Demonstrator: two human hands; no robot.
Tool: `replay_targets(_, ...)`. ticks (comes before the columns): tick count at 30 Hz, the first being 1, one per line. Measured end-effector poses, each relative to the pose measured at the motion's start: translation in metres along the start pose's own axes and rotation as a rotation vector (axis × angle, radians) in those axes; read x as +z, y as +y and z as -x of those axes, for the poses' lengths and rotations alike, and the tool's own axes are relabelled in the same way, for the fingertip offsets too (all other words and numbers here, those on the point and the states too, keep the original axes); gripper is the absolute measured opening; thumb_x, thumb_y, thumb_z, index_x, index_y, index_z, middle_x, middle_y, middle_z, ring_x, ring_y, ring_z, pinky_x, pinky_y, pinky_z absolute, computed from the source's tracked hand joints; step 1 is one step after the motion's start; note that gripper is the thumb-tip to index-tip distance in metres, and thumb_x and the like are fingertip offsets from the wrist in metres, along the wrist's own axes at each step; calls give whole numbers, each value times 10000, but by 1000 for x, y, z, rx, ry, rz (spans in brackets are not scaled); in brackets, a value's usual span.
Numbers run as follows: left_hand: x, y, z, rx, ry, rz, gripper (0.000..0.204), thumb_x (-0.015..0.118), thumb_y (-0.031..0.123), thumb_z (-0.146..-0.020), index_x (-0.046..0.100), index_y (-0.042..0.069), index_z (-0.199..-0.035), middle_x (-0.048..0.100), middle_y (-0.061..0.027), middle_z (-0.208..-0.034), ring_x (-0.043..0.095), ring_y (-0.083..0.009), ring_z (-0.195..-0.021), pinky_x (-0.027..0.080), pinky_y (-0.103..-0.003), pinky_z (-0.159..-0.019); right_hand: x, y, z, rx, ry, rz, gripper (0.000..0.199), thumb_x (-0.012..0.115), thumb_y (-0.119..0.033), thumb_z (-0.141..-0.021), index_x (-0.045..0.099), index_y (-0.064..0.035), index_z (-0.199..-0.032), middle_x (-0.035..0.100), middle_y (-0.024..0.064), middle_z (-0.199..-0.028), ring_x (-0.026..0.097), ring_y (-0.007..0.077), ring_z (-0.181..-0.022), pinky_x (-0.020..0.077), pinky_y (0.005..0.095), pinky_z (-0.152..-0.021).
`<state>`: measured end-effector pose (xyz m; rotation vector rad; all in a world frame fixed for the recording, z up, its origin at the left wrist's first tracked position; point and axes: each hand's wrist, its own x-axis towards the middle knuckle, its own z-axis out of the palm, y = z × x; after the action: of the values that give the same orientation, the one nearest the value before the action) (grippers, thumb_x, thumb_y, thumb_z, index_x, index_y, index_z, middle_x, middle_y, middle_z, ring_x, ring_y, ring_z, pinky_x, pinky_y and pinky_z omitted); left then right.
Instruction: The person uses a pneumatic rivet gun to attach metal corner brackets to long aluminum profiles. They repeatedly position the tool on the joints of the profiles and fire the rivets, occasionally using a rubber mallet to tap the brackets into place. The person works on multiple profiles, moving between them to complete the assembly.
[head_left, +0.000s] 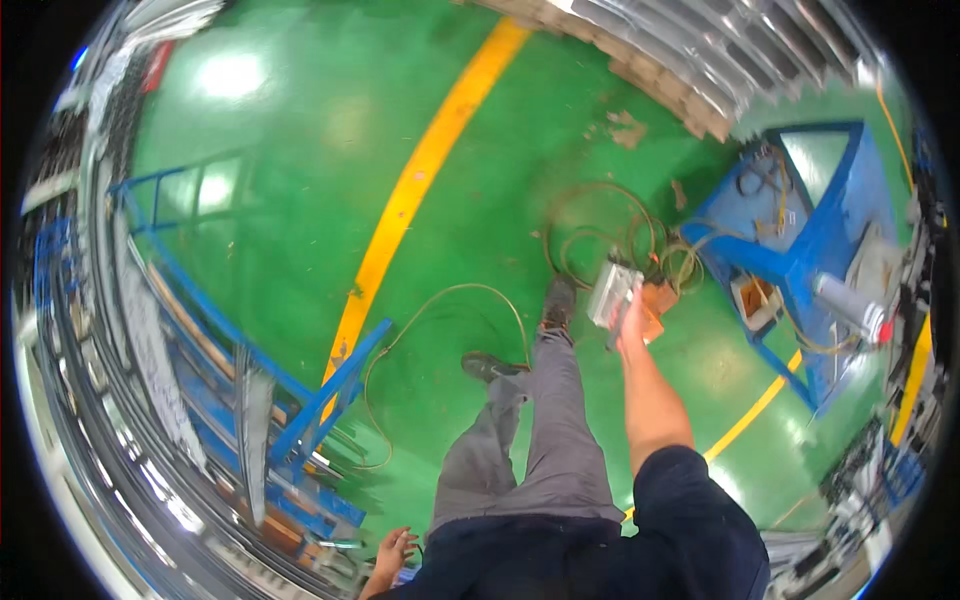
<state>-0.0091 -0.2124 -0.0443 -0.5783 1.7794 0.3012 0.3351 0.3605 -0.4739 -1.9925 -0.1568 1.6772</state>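
My right hand (632, 322), its arm stretched out ahead, is closed around a silver boxy tool (610, 292) with a dark part below the fingers. The tool's exact kind is not clear. Beside the hand is an orange object (655, 306), partly hidden; whether it belongs to the tool I cannot tell. Behind them, loops of thin yellowish hose (684, 268) lie on the floor. Low at my left side hangs my left hand (396, 550), fingers loosely bent and apart, with nothing visible in it.
To the right stands a blue metal stand (790, 258) carrying a grey canister with a red end (850, 306). A blue rack (230, 330) with long metal profiles lines the left. More profiles (740, 40) are stacked far right. A hose (440, 292) crosses the green floor near my feet.
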Motion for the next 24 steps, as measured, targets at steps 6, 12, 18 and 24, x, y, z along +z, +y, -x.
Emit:
replay_targets(6, -34, -71, -10, 111, 14, 71, 433, 570, 342, -1106, 579, 65, -1438, 736, -116, -1259, 710, -262, -1100, 551, -459, -951, -37, -7, 133, -105, -75, 359, 658, 578, -759, -973, 551, -137, -757, 479, 10, -562, 465, 170, -459, 373, 329, -449)
replay_targets(12, -69, -130, -52, 443, 77, 52, 406, 596, 364, -1088, 639, 36, -1323, 751, -113, -1195, 733, -229, -999, 589, -396, -755, -33, -27, 247, -134, 34, 446, 677, 618, -790, -917, 502, -165, -682, 453, -4, -565, 446, 163, -454, 363, 330, -436)
replay_targets(18, -89, -149, -115, 904, 228, -140, 367, 635, 353, -1055, 725, 31, -1208, 764, -87, -981, 736, -215, -845, 557, -344, -683, -40, -13, 324, -101, 37, 278, 643, 713, -740, -895, 458, -194, -670, 416, -27, -546, 430, 157, -443, 315, 343, -416)
replay_targets(24, -78, -110, -77, 680, -91, 30, 452, 665, 410, -1024, 725, 17, -1240, 779, -170, -1074, 734, -210, -961, 562, -370, -760, -50, 10, 356, -324, 0, 373, 374, 831, -371, -930, 573, -123, -822, 436, -20, -589, 425, 140, -459, 334, 336, -414)
